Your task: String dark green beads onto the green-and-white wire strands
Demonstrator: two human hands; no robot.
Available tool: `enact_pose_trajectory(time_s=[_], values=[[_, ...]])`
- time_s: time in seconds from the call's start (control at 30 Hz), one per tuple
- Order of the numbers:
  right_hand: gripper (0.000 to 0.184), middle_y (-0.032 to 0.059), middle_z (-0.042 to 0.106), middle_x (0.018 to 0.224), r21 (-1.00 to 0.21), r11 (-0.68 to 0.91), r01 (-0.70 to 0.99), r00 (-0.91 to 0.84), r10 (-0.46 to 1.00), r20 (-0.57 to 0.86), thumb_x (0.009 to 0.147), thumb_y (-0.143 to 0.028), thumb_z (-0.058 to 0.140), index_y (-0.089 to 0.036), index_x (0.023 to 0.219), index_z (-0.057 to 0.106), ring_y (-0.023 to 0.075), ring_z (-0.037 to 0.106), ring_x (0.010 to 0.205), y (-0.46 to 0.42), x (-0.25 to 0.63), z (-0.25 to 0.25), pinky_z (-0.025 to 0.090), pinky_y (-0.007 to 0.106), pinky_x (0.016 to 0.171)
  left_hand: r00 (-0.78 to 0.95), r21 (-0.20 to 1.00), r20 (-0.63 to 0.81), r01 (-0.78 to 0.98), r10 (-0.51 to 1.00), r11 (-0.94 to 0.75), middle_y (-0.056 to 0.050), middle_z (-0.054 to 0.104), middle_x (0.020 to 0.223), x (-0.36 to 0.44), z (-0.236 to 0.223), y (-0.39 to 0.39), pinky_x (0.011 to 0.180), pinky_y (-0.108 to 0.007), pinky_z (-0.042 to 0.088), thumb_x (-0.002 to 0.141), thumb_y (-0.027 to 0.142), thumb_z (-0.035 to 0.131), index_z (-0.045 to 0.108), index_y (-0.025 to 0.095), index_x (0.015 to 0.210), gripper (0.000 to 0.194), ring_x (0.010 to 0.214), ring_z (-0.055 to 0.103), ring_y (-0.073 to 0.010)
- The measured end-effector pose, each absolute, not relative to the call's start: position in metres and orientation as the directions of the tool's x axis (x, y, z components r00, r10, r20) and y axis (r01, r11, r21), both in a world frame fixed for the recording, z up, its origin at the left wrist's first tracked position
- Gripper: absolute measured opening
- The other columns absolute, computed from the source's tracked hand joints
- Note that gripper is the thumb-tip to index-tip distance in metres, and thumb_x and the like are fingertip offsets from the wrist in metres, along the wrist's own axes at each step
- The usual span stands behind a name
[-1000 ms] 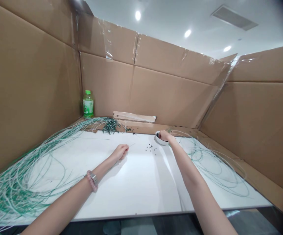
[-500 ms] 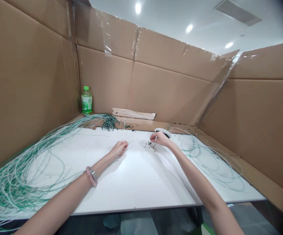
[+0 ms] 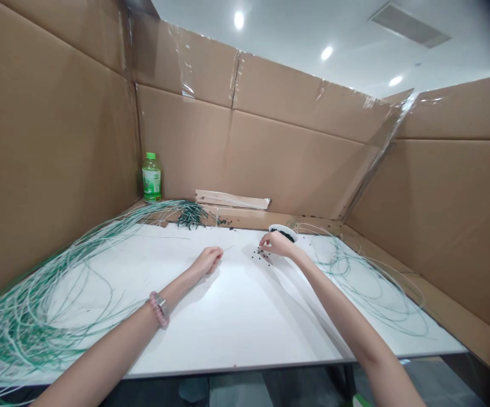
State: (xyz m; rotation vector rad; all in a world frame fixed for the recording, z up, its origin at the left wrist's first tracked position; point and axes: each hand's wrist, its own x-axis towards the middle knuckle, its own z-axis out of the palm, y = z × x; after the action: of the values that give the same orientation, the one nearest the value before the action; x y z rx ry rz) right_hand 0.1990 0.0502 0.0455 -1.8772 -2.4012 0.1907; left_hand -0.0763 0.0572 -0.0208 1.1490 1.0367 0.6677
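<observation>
My left hand [image 3: 206,261] rests on the white board [image 3: 236,322] with its fingers closed. A thin pale strand [image 3: 228,248] pokes out past the fingertips and seems held there. My right hand [image 3: 276,244] hovers with pinched fingertips just above several small black beads [image 3: 259,252] scattered on the board. Whether a bead lies between those fingers is hidden. Just behind that hand stands a small white bowl [image 3: 283,232] holding dark beads. A beaded bracelet [image 3: 158,310] circles my left wrist.
Large coils of green-and-white wire [image 3: 37,316] sprawl over the left of the board, and a looser coil [image 3: 368,288] lies to the right. A dark green bundle [image 3: 192,216] and a green-capped bottle [image 3: 151,178] stand at the back. Cardboard walls [image 3: 270,152] surround the board.
My right hand has moved left from the bowl to above the scattered beads, uncovering the bowl. My left hand has stayed almost still. The view has tilted slightly.
</observation>
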Motion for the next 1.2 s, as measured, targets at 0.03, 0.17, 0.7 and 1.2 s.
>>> enact_pose_trajectory(time_s=[0.03,0.17,0.7,1.2], values=[[0.025,0.0073,0.061,0.112,-0.144,0.202,0.969,-0.203,0.979,0.010,0.091,-0.033,0.053,-0.016,0.109,0.060,0.0166,0.061,0.094,0.054,0.202,0.051,0.052,0.037,0.082,0.407,0.949,-0.310,0.072,0.859,0.308,-0.009,0.059,0.113,-0.076,-0.021,0.058,0.081,-0.039,0.053,0.090,0.035,0.054,0.055,0.014,0.116,0.034,0.096,0.060,-0.0192],[0.029,0.0082,0.058,0.118,-0.106,0.015,0.994,-0.011,0.999,0.030,0.091,-0.034,0.053,-0.017,0.114,0.057,0.0192,0.059,0.100,0.073,0.224,0.074,0.051,0.039,0.085,0.419,0.951,-0.301,0.062,0.857,0.303,-0.009,0.060,0.110,-0.077,-0.022,0.058,0.079,-0.038,0.053,0.090,0.035,0.053,0.055,0.013,0.115,0.033,0.093,0.061,-0.0181],[0.030,0.0085,0.058,0.117,-0.025,-0.224,0.974,0.214,0.952,-0.221,0.090,-0.032,0.056,-0.017,0.116,0.057,0.0193,0.060,0.100,0.094,0.226,0.059,0.052,0.037,0.084,0.379,0.943,-0.332,0.094,0.864,0.321,-0.007,0.061,0.103,-0.073,-0.022,0.060,0.072,-0.033,0.054,0.090,0.036,0.052,0.056,0.013,0.111,0.031,0.085,0.061,-0.0154],[0.029,0.0071,0.060,0.114,-0.191,-0.024,0.981,0.031,0.999,0.033,0.090,-0.034,0.055,-0.015,0.111,0.059,0.0198,0.060,0.098,0.075,0.233,0.066,0.052,0.037,0.082,0.408,0.950,-0.301,0.048,0.862,0.310,-0.009,0.060,0.109,-0.074,-0.026,0.062,0.078,-0.037,0.054,0.090,0.035,0.053,0.055,0.013,0.114,0.032,0.092,0.061,-0.0176]])
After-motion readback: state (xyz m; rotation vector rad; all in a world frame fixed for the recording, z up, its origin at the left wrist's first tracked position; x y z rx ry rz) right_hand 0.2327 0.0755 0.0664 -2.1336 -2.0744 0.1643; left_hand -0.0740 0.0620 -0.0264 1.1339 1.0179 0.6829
